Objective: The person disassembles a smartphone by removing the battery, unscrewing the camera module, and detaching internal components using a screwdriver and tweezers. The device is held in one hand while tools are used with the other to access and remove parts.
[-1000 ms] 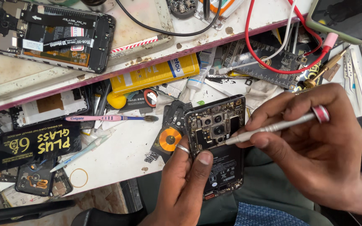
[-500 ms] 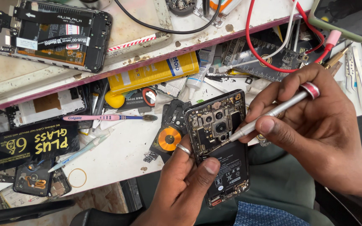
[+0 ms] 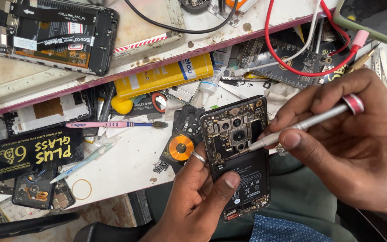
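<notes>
Opened phone [image 3: 240, 157] gripped in left hand [image 3: 198, 201] (thumb across battery); screwdriver [image 3: 305, 123] pinched by right hand [image 3: 346, 148], tip beside phone's cameras.

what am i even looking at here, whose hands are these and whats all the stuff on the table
This is one view from a camera worn on a person's head, looking down at their own bare hands. The left hand holds an opened phone with its back cover off, camera modules and battery showing. The right hand holds a slim metal screwdriver, its tip on the phone. On the cluttered workbench lie a pink toothbrush, a yellow battery, another opened phone and red wires.
</notes>
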